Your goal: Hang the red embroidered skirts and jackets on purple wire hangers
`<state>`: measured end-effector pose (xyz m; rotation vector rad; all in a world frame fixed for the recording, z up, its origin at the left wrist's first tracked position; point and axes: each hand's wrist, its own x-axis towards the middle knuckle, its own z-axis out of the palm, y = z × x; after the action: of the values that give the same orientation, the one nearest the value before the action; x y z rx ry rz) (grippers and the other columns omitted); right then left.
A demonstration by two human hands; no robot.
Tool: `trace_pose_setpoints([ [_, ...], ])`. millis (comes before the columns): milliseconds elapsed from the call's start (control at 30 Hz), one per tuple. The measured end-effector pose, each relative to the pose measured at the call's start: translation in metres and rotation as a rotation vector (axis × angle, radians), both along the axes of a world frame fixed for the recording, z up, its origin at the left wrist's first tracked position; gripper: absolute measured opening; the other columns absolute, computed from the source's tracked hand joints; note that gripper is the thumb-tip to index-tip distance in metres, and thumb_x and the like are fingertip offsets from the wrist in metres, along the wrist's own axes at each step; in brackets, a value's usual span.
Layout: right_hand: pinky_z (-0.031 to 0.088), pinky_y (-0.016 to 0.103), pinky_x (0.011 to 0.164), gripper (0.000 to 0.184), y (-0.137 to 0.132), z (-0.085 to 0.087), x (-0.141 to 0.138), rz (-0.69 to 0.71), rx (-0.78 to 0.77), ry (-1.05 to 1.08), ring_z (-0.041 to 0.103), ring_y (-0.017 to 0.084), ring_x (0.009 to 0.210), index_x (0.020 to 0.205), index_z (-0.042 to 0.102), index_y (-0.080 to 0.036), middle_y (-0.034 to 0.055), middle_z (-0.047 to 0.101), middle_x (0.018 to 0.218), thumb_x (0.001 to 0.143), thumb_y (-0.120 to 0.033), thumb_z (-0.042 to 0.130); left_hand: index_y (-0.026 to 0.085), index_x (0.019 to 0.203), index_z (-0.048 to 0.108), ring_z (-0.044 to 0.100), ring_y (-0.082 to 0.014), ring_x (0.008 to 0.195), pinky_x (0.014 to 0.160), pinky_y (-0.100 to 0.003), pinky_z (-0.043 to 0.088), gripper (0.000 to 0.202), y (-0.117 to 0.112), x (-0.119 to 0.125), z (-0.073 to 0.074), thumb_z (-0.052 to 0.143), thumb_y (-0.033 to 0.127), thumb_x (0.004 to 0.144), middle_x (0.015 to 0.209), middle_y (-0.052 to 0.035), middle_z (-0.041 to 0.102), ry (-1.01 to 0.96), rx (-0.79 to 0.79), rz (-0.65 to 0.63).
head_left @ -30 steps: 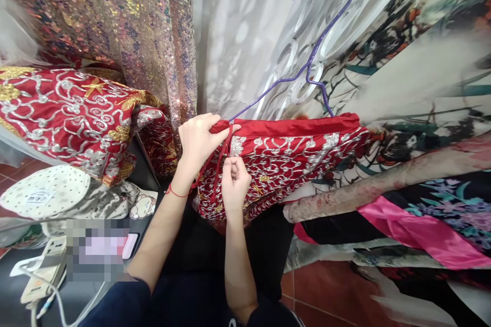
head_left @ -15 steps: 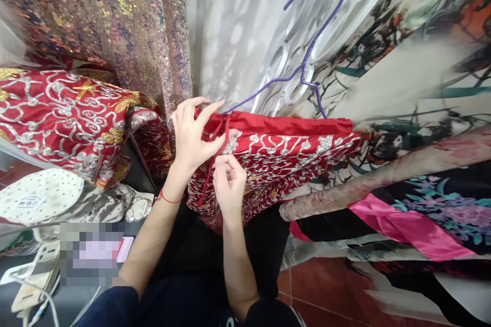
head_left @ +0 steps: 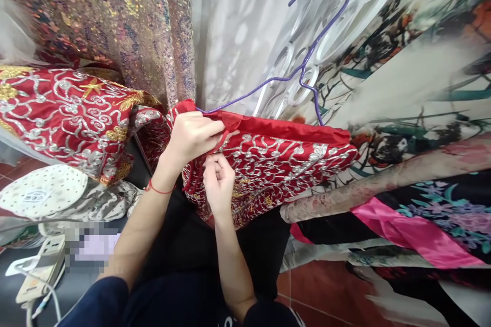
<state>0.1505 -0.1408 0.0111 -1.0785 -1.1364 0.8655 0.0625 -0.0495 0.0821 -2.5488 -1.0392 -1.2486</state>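
Observation:
A red embroidered skirt (head_left: 280,163) with silver and gold sequin patterns hangs by its plain red waistband (head_left: 295,129) on a purple hanger (head_left: 307,56). My left hand (head_left: 195,135) is closed at the left part of the waistband, its fingers curled round a thin red drawstring (head_left: 225,138). Just below, my right hand (head_left: 219,181) is closed in a pinch at the same cord, in front of the embroidery. The pinched pieces of cord are mostly hidden by my fingers.
Another red embroidered garment (head_left: 76,117) lies at the left below a sequinned cloth (head_left: 115,15). A polka-dot item (head_left: 46,191), a power strip (head_left: 40,268) and cables are on the dark surface. Floral fabrics (head_left: 399,87) hang at the right.
My left hand's fingers, spread before, have curled closed and the hand has turned over the waistband. My right hand has shifted slightly left. The waistband's left end now shows.

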Motion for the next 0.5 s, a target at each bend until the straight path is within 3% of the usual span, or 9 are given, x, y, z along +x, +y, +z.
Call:
trace_pose_setpoints([
  [100, 0.026, 0.022, 0.049, 0.03, 0.004, -0.02, -0.002, -0.058, -0.012, -0.007, 0.03, 0.007, 0.047, 0.074, 0.045, -0.023, -0.0099, 0.031, 0.053, 0.094, -0.044, 0.048, 0.021, 0.054, 0.049, 0.03, -0.011, 0.044, 0.056, -0.031, 0.033, 0.059, 0.002, -0.002, 0.001, 0.045, 0.064, 0.095, 0.046, 0.0018, 0.042, -0.025, 0.036, 0.022],
  [200, 0.025, 0.023, 0.05, 0.029, 0.003, -0.057, -0.003, -0.124, -0.082, -0.125, 0.031, 0.008, 0.047, 0.072, 0.044, -0.023, -0.0096, 0.032, 0.052, 0.094, -0.042, 0.047, 0.021, 0.056, 0.053, 0.035, -0.0112, 0.045, 0.057, -0.031, 0.034, 0.058, 0.005, -0.002, 0.0, 0.047, 0.065, 0.094, 0.048, 0.0013, 0.046, -0.062, 0.058, 0.05],
  [333, 0.027, 0.023, 0.05, 0.026, -0.005, -0.103, -0.001, -0.145, -0.183, -0.267, 0.035, 0.01, 0.046, 0.077, 0.051, -0.023, -0.0085, 0.039, 0.052, 0.094, -0.041, 0.042, 0.022, 0.055, 0.052, 0.036, -0.012, 0.046, 0.058, -0.031, 0.034, 0.06, 0.01, 0.002, -0.006, 0.049, 0.07, 0.091, 0.046, 0.0023, 0.039, -0.096, 0.037, 0.068],
  [400, 0.028, 0.022, 0.05, 0.027, -0.011, -0.106, 0.006, -0.104, -0.191, -0.338, 0.038, 0.01, 0.045, 0.08, 0.054, -0.023, -0.008, 0.043, 0.051, 0.095, -0.042, 0.042, 0.022, 0.055, 0.051, 0.036, -0.0123, 0.046, 0.058, -0.031, 0.034, 0.062, 0.011, 0.005, -0.007, 0.048, 0.073, 0.09, 0.046, 0.0027, 0.036, -0.104, 0.014, 0.068],
  [500, 0.032, 0.021, 0.049, 0.025, -0.018, -0.076, 0.031, -0.07, -0.129, -0.41, 0.043, 0.01, 0.045, 0.081, 0.056, -0.023, -0.0074, 0.049, 0.053, 0.095, -0.043, 0.05, 0.021, 0.052, 0.046, 0.036, -0.0121, 0.046, 0.057, -0.03, 0.033, 0.065, 0.014, 0.004, -0.005, 0.048, 0.075, 0.089, 0.045, 0.003, 0.032, -0.094, -0.008, 0.067],
])
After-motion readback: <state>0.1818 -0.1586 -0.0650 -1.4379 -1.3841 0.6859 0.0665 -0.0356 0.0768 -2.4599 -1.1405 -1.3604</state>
